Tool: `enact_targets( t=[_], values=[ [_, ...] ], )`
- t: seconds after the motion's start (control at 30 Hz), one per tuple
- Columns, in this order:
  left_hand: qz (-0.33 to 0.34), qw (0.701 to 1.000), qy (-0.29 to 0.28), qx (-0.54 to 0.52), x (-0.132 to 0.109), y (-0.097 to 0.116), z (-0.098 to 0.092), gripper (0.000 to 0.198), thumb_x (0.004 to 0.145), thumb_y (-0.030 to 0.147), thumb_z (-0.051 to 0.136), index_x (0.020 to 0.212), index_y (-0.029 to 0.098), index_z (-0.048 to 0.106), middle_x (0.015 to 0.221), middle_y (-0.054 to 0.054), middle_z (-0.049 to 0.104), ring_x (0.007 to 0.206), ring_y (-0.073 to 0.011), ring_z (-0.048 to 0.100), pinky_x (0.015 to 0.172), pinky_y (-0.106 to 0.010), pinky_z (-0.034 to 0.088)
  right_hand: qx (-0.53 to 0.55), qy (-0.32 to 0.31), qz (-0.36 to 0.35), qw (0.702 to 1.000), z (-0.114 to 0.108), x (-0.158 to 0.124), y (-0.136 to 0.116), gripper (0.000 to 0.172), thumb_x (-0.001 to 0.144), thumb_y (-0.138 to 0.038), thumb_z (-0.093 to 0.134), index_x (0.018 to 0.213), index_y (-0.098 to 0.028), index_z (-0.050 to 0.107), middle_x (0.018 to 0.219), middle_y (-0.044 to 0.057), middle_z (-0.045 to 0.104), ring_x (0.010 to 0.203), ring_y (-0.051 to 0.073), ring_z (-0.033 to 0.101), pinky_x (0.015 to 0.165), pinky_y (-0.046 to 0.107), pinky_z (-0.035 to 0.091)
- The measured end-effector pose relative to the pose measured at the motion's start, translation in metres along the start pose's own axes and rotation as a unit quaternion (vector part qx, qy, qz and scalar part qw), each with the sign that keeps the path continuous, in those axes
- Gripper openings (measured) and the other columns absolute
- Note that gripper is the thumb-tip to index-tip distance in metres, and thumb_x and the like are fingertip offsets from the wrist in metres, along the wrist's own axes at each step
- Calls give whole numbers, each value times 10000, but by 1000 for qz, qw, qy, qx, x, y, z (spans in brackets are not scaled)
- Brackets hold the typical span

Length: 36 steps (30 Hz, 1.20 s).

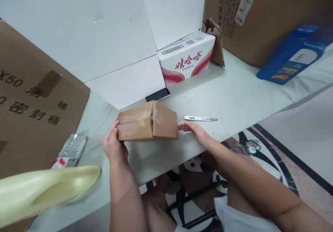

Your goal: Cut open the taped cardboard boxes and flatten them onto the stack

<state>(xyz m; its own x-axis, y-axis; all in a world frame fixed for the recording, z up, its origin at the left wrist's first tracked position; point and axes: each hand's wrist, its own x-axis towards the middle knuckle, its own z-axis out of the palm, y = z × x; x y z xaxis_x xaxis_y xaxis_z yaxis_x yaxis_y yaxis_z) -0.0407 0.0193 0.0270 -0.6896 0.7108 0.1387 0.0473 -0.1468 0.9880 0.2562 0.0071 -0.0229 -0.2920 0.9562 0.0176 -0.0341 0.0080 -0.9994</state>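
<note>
A small brown cardboard box (140, 122) is tilted above the front part of the table, with a worn, pale-scuffed face and a seam on its edge. My left hand (114, 143) grips its left end, fingers on the side and thumb underneath. At the opposite end, my right hand (195, 131) has its fingertips against the box's right side, partly hidden by it. Just beyond the right hand lies a white utility knife (200, 118) with its blade out. Behind the box, a dark-screened phone (158, 94) rests on the table.
A white-and-red carton (187, 60) stands at the back by white panels (78, 27). Large cardboard boxes (39, 100) flank both sides. A blue bottle (292, 56) leans at right. A pale yellow curved object (52, 190) and a clear plastic pack (71, 150) are at left.
</note>
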Motion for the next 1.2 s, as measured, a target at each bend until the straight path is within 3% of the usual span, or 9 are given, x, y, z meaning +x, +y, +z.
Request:
enact_targets(
  t=[0.1, 0.23, 0.37, 0.5, 0.6, 0.7, 0.8, 0.97, 1.2],
  values=[
    [-139, 989, -44, -23, -5, -5, 2, 376, 753, 525, 590, 867, 192, 723, 895, -47, 751, 927, -240, 696, 707, -295, 556, -20, -72, -150, 986, 0, -3, -11, 691, 928, -735, 385, 1425, -283, 545, 1504, 82, 541, 1448, 274, 444, 1216, 510, 316],
    [-287, 918, -270, 36, -30, -12, 9, 773, 787, 830, 397, 952, 139, 703, 832, -132, 740, 800, -283, 704, 594, -325, 527, -103, -47, -242, 964, -1, -8, -21, 681, 929, -682, 475, 1513, -335, 428, 1664, 36, 290, 1578, 257, 138, 1275, 524, 165],
    [-349, 832, -418, 111, -51, -17, 18, 763, 821, 813, 450, 1190, 180, 659, 1003, -153, 760, 778, -267, 723, 545, -299, 499, -132, 38, -269, 953, -4, -9, -19, 548, 944, -602, 520, 1407, -309, 540, 1636, 75, 334, 1554, 289, 228, 1254, 551, 228],
    [-368, 754, -506, 198, -52, -21, 20, 787, 807, 857, 394, 1014, 169, 714, 883, -152, 766, 667, -262, 725, 455, -266, 408, -136, 94, -237, 957, -9, -9, -16, 460, 927, -615, 537, 1207, -282, 687, 1569, 89, 402, 1489, 312, 353, 1221, 546, 314],
    [-270, 764, -508, 292, -44, -22, 19, 686, 785, 820, 495, 807, 165, 699, 731, -116, 739, 571, -227, 679, 459, -271, 402, -127, 91, -227, 961, -12, -7, -14, 404, 914, -598, 573, 1086, -275, 743, 1500, 89, 467, 1436, 307, 424, 1190, 533, 367],
    [-79, 885, -348, 299, -38, -19, 18, 571, 799, 734, 566, 844, 177, 683, 805, -104, 743, 705, -243, 701, 572, -317, 508, -117, 65, -231, 964, -9, -6, -15, 322, 922, -514, 607, 1059, -266, 760, 1436, 98, 532, 1378, 293, 493, 1161, 512, 406],
    [117, 958, -189, 181, -43, -13, 22, 570, 902, 679, 463, 1188, 222, 646, 1311, -143, 667, 1221, -304, 633, 852, -414, 568, -108, 8, -242, 964, -1, -7, -17, 270, 909, -457, 647, 1053, -259, 763, 1432, 99, 556, 1357, 292, 520, 1143, 503, 424],
    [354, 875, -299, 137, -60, -9, 38, 374, 967, 513, 497, 1166, 272, 703, 1386, -71, 624, 1389, -282, 498, 1257, -576, 171, -119, -36, -234, 964, 13, -11, -20, 256, 896, -468, 654, 981, -247, 749, 1461, 91, 555, 1363, 298, 518, 1140, 517, 418],
    [364, 883, -271, 124, -62, -19, 40, 321, 970, 325, 449, 1075, 257, 745, 1141, -42, 697, 1200, -242, 612, 1242, -597, 228, -222, 115, -186, 950, -13, -1, -9, 319, 986, -388, 445, 1127, -233, 685, 1237, 108, 681, 1180, 272, 623, 1030, 502, 494]
  ],
)
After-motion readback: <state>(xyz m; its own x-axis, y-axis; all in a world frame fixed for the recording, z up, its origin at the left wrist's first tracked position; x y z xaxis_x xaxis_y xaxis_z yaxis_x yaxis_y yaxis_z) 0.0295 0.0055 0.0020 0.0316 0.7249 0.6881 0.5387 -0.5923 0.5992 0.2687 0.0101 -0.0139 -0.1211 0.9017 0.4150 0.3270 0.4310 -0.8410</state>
